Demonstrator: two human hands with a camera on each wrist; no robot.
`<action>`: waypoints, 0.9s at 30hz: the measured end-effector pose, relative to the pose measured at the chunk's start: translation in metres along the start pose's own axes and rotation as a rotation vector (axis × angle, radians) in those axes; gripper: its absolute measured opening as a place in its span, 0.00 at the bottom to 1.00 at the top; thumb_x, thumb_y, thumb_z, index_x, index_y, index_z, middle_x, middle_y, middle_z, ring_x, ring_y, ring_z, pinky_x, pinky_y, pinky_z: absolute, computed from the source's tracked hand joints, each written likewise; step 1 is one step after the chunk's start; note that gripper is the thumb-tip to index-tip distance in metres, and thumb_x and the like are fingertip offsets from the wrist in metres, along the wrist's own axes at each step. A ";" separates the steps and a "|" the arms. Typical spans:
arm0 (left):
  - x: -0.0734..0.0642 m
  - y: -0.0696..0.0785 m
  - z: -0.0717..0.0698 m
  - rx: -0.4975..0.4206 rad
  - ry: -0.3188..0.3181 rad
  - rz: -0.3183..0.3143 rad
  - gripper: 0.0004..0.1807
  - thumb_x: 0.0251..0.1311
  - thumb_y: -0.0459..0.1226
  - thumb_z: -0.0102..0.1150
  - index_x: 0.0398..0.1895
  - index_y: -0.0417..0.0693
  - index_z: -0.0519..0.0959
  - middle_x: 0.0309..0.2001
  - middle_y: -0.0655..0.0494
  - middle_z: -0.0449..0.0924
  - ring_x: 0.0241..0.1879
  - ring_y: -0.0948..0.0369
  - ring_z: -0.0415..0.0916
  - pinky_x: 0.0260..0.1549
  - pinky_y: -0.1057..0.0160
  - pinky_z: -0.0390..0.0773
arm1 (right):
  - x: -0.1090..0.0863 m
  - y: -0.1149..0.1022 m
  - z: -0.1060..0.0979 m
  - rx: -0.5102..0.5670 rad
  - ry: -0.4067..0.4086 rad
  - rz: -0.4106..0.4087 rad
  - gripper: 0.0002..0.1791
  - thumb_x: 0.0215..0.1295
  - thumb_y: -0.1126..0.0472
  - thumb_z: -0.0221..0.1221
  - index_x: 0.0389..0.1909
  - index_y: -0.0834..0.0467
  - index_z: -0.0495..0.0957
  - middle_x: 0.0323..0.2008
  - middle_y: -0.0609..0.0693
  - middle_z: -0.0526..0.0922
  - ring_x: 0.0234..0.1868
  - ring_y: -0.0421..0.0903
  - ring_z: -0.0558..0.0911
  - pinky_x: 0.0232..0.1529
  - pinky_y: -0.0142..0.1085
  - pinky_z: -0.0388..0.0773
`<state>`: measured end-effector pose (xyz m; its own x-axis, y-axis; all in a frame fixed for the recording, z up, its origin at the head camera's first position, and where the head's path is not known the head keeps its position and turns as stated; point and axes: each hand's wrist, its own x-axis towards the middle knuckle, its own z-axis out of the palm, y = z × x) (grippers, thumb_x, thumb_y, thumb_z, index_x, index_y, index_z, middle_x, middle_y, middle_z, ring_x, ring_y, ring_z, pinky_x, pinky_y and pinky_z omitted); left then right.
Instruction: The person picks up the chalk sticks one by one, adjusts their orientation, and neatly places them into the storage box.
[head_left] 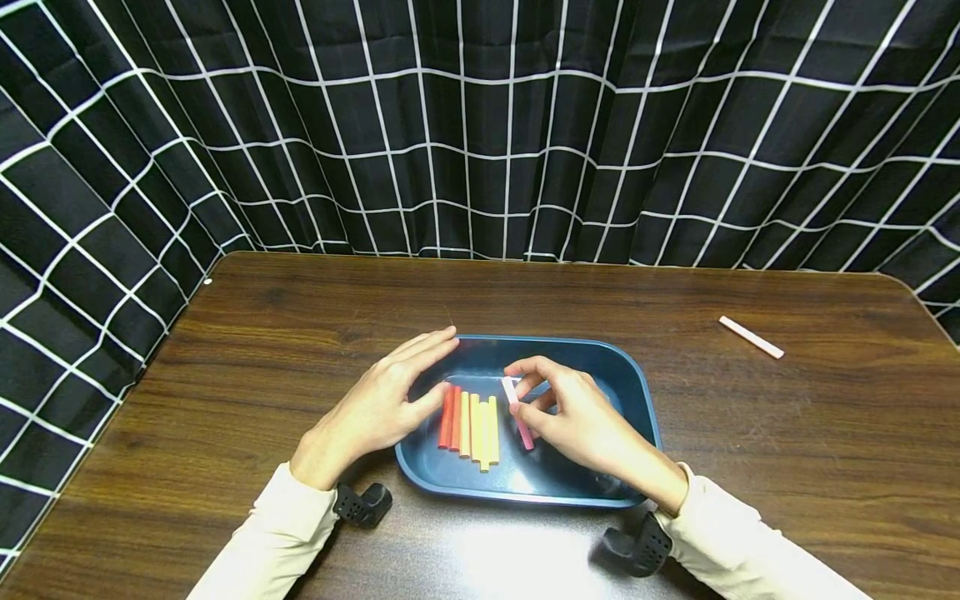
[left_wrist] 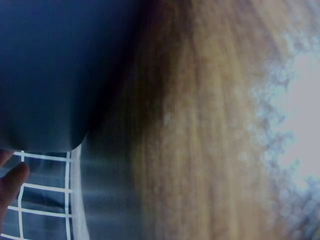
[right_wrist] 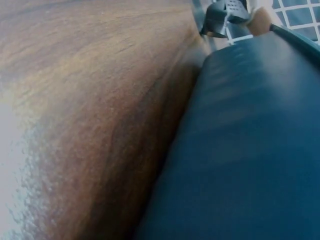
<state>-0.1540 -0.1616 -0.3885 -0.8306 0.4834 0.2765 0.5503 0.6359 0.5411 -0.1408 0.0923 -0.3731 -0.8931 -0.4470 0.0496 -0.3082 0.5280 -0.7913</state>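
Observation:
A blue tray (head_left: 525, 498) holds a row of chalk sticks, red chalks (head_left: 446, 425) on the left and several yellow chalks (head_left: 475, 429) beside them. My left hand (head_left: 378, 408) reaches over the tray's left side with fingers extended, its thumb tip at the top end of the red chalks. Between thumb and fingers, my right hand (head_left: 577, 412) pinches a pale pink chalk (head_left: 510, 389) right of the row. A deeper pink chalk (head_left: 527, 437) shows just below it, partly hidden by the hand. Both wrist views mostly catch the tray's outer wall (right_wrist: 250, 150).
One pale chalk (head_left: 752, 337) lies on the wooden table (head_left: 787, 433), to the right of the tray. A black curtain with a white grid (head_left: 480, 125) hangs behind the table. Each wrist wears a black camera mount (head_left: 363, 505).

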 end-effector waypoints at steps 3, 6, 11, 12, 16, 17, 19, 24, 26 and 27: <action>0.000 0.000 0.000 -0.001 -0.003 -0.005 0.30 0.64 0.39 0.61 0.69 0.42 0.70 0.73 0.50 0.67 0.73 0.49 0.63 0.73 0.48 0.63 | 0.001 0.000 0.002 0.003 -0.011 0.011 0.19 0.64 0.67 0.62 0.56 0.63 0.75 0.40 0.55 0.83 0.35 0.44 0.86 0.25 0.31 0.78; 0.000 0.000 0.000 -0.004 -0.009 -0.013 0.30 0.64 0.39 0.61 0.69 0.43 0.70 0.73 0.50 0.66 0.74 0.49 0.62 0.73 0.48 0.62 | 0.002 0.000 0.003 0.028 -0.034 0.031 0.19 0.64 0.67 0.62 0.56 0.63 0.75 0.39 0.55 0.82 0.32 0.43 0.85 0.25 0.32 0.78; 0.000 0.000 0.000 -0.010 -0.013 -0.024 0.30 0.64 0.39 0.62 0.70 0.43 0.70 0.73 0.50 0.66 0.74 0.50 0.61 0.73 0.47 0.62 | 0.002 0.001 0.005 0.055 -0.057 0.058 0.19 0.63 0.68 0.62 0.55 0.64 0.74 0.37 0.55 0.81 0.26 0.41 0.84 0.23 0.31 0.78; 0.000 0.000 0.000 -0.010 -0.014 -0.026 0.30 0.64 0.39 0.61 0.70 0.43 0.70 0.73 0.50 0.66 0.74 0.50 0.61 0.73 0.47 0.62 | 0.002 0.001 0.005 0.073 -0.059 0.061 0.19 0.63 0.69 0.62 0.55 0.65 0.74 0.37 0.56 0.81 0.26 0.41 0.84 0.23 0.31 0.79; 0.000 0.000 0.000 -0.007 -0.009 -0.019 0.30 0.64 0.39 0.61 0.69 0.43 0.70 0.73 0.50 0.66 0.74 0.50 0.62 0.73 0.48 0.62 | 0.002 0.002 0.004 0.136 -0.068 0.081 0.19 0.65 0.70 0.59 0.55 0.69 0.71 0.38 0.59 0.79 0.24 0.42 0.84 0.24 0.34 0.84; 0.000 0.000 0.000 -0.007 -0.008 -0.017 0.30 0.64 0.38 0.61 0.69 0.43 0.70 0.73 0.50 0.66 0.74 0.50 0.62 0.73 0.48 0.62 | 0.002 0.002 0.004 0.147 -0.069 0.087 0.19 0.65 0.71 0.59 0.55 0.69 0.71 0.38 0.60 0.79 0.23 0.43 0.84 0.25 0.35 0.85; 0.001 -0.001 0.000 -0.006 -0.006 -0.013 0.30 0.64 0.38 0.61 0.69 0.43 0.70 0.73 0.50 0.66 0.74 0.49 0.62 0.73 0.48 0.62 | 0.002 0.002 0.004 0.161 -0.070 0.103 0.19 0.66 0.71 0.58 0.56 0.69 0.70 0.39 0.61 0.78 0.23 0.43 0.85 0.25 0.36 0.86; 0.000 -0.001 -0.001 -0.008 -0.002 -0.006 0.30 0.64 0.38 0.61 0.69 0.42 0.70 0.73 0.49 0.66 0.73 0.48 0.62 0.73 0.47 0.62 | 0.002 -0.001 0.005 0.194 -0.086 0.162 0.19 0.67 0.70 0.57 0.57 0.69 0.67 0.40 0.61 0.77 0.23 0.43 0.85 0.25 0.37 0.86; 0.000 -0.001 -0.001 -0.014 -0.001 -0.006 0.30 0.64 0.38 0.61 0.69 0.42 0.70 0.73 0.49 0.66 0.73 0.48 0.62 0.73 0.48 0.62 | 0.003 -0.001 0.005 0.202 -0.102 0.180 0.19 0.68 0.70 0.57 0.58 0.69 0.66 0.41 0.61 0.77 0.23 0.43 0.85 0.26 0.38 0.86; 0.001 -0.001 -0.001 -0.014 0.000 -0.004 0.30 0.64 0.38 0.61 0.69 0.42 0.70 0.73 0.49 0.66 0.73 0.48 0.62 0.73 0.48 0.62 | 0.003 -0.001 0.006 0.206 -0.110 0.187 0.19 0.68 0.70 0.56 0.58 0.69 0.66 0.41 0.61 0.77 0.24 0.44 0.85 0.26 0.38 0.86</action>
<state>-0.1549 -0.1622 -0.3878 -0.8327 0.4810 0.2742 0.5458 0.6293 0.5533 -0.1409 0.0864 -0.3751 -0.8839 -0.4374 -0.1657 -0.0591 0.4559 -0.8881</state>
